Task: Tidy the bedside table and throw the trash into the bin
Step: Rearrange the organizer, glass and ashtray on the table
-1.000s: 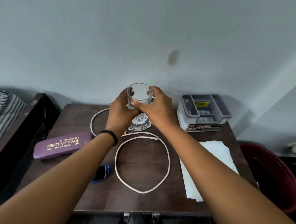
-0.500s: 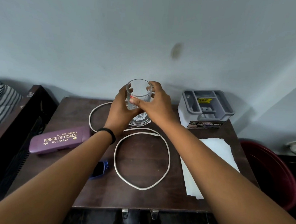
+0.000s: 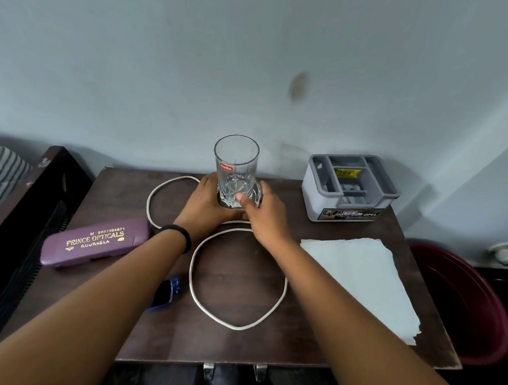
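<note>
A clear tall glass (image 3: 236,162) with a red "cello" sticker stands upright at the back middle of the dark wooden bedside table (image 3: 236,282). My left hand (image 3: 203,206) wraps its cut base from the left. From the right, my right hand (image 3: 267,215) grips the same base, thumb across the front. A white cable (image 3: 237,327) lies in two loops around my wrists. On the table's right side lies a white paper sheet (image 3: 360,280). A dark red bin (image 3: 470,306) stands on the floor to the right of the table.
A purple "Prince Opticals" glasses case (image 3: 94,241) lies at the left. A small blue object (image 3: 163,295) sits under my left forearm. A grey compartment organiser (image 3: 350,188) stands at the back right. A bed with striped bedding (image 3: 0,176) borders the left; the wall is close behind.
Both hands have slid down from the rim of the glass to its base, so the upper glass now stands uncovered. The other things on the table have not moved.
</note>
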The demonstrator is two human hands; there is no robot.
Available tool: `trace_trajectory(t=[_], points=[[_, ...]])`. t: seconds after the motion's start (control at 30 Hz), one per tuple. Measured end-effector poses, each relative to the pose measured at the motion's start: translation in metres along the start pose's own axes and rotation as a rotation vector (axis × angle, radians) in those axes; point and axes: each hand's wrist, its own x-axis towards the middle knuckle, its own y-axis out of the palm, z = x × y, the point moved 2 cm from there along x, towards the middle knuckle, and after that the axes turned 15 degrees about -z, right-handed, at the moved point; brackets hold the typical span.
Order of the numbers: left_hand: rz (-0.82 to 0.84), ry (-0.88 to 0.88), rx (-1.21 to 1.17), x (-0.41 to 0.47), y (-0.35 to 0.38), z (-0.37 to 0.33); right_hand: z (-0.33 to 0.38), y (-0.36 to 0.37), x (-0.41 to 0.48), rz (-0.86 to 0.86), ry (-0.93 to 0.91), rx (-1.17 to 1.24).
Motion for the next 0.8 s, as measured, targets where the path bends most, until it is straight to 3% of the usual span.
trace_trajectory(t=[0.2,0.8], points=[[-0.008,0.014,-0.006,0.001,0.005,-0.004,-0.006,0.002,-0.002,-0.056,-0.002,-0.027],[-0.002,-0.012,-0.009,-0.004,0.010,-0.013,-0.003,-0.020,-0.006,0.001,0.032,-0.048]])
